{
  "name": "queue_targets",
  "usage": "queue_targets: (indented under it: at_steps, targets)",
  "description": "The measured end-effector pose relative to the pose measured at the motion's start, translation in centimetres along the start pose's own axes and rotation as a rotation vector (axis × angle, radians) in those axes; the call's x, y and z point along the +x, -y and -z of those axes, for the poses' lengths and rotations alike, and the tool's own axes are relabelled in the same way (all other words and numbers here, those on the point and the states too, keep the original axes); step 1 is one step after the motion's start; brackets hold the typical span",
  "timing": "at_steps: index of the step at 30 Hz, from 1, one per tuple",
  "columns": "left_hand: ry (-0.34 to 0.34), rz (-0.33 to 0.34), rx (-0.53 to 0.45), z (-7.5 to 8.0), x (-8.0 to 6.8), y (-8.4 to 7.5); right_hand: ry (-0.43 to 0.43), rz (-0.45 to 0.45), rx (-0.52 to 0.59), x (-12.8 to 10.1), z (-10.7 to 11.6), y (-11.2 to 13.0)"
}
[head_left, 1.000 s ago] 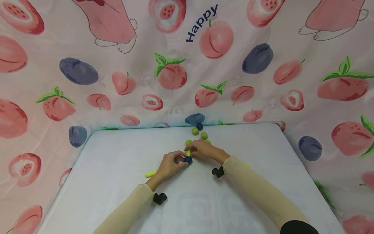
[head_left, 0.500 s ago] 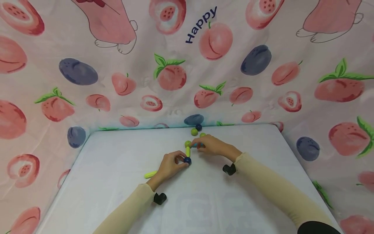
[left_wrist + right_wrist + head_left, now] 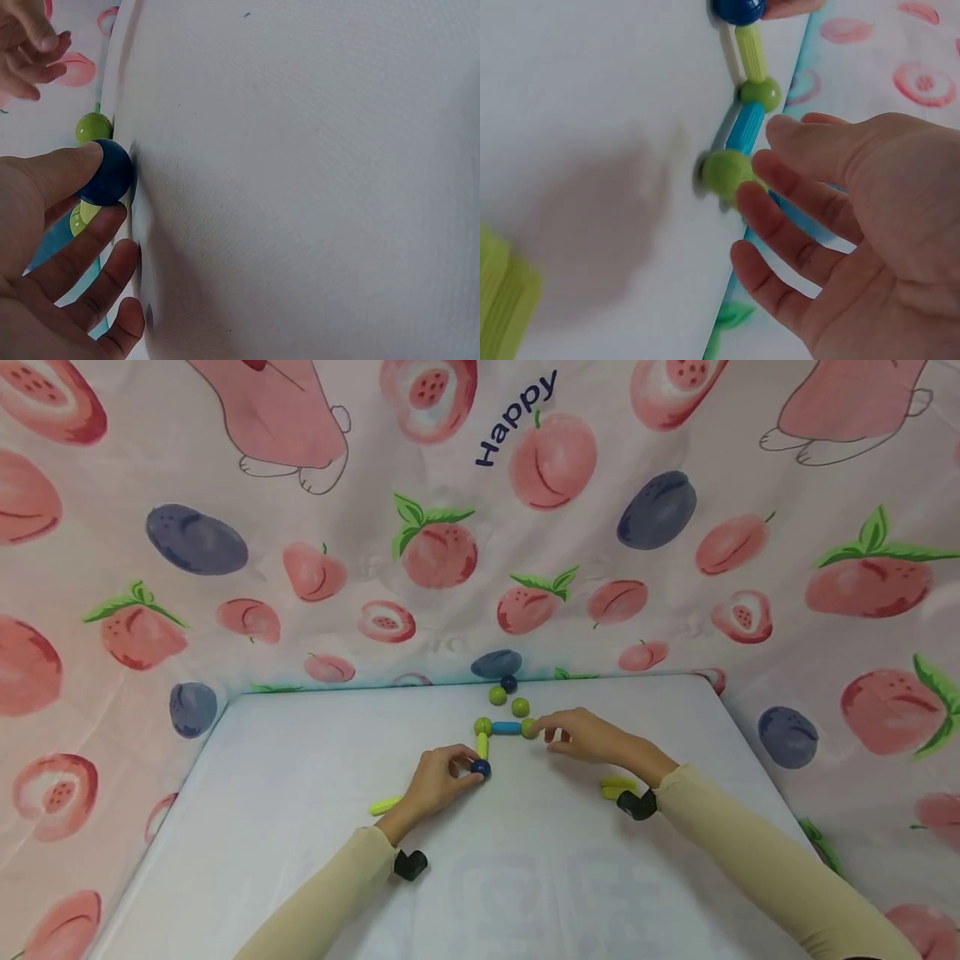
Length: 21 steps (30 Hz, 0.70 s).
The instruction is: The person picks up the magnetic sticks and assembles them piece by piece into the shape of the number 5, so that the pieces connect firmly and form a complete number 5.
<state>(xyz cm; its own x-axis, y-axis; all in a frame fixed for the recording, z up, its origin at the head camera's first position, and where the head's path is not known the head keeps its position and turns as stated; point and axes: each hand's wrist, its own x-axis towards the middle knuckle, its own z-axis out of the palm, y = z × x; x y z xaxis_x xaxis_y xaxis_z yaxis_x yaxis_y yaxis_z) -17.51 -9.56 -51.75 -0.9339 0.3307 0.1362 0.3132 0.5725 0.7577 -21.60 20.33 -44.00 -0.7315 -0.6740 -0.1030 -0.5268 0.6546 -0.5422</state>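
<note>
The right hand point(image 3: 592, 739) has slid out to 3 o'clock of where it worked half a second ago, uncovering a blue rod point(image 3: 507, 727) that now lies between two green balls, one at the corner point(image 3: 483, 726) and one at the free end point(image 3: 528, 727). With the yellow rod point(image 3: 482, 746) running down from the corner to the navy ball point(image 3: 481, 768), the chain now makes an L, so I judge one more link has just been added. The right hand's fingers are loosely spread and hold nothing; the wrist view shows a fingertip point(image 3: 754, 196) touching, or just beside, the end ball point(image 3: 724, 171). The left hand point(image 3: 435, 783) has not moved: thumb and forefinger pinch the navy ball point(image 3: 106, 172), anchoring the chain's near end.

Spare pieces lie at 12 o'clock of the chain: two green balls point(image 3: 508, 701) and a navy one point(image 3: 508, 682), close to the table's point(image 3: 300, 760) far edge and the fruit-print cloth point(image 3: 225, 485). A yellow rod point(image 3: 386, 805) lies at 9 o'clock of the left wrist, more yellow rods point(image 3: 617, 787) at 6 o'clock of the right hand. Open tabletop lies toward 6, 8 and 4 o'clock; toward 12 there is little room.
</note>
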Motion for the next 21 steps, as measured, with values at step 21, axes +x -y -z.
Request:
queue_targets:
  at_steps: [21]
  targets:
    - [0.018, -0.010, -0.021, -0.3, 0.3, 0.3, 0.170, -0.222, 0.081, -7.2, 0.9, -5.4]
